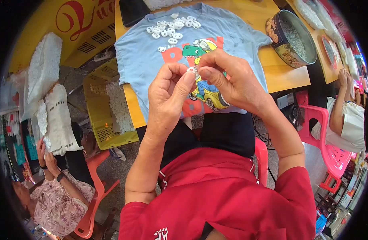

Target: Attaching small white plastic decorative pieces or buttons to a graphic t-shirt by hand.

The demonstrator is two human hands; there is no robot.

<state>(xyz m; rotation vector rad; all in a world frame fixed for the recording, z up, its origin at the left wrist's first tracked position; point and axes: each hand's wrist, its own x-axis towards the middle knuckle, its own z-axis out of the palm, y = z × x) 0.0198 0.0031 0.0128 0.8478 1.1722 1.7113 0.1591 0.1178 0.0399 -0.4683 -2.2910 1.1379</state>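
Note:
Over a light blue T-shirt (pixel 138 52) with a printed dinosaur, spread on the table, my two hands meet fingertip to fingertip. Between the thumb and finger of my left hand (pixel 166 92) is a small white plastic piece (pixel 191 69), mostly covered by the fingers. My right hand (pixel 238 82) pinches at the right side of that piece; a tiny silvery bit shows there, too small to name. Farther up the shirt lie several loose white two-holed plastic pieces (pixel 178 25), and one white piece (pixel 162 49) sits apart from them, nearer my hands.
A round tin (pixel 280 45) with small silvery parts stands at the right on the wooden table (pixel 290 78). A dark flat object (pixel 132 12) lies at the far left corner. Beside the table is a yellow crate (pixel 98 116) with white pieces. People sit at left and right.

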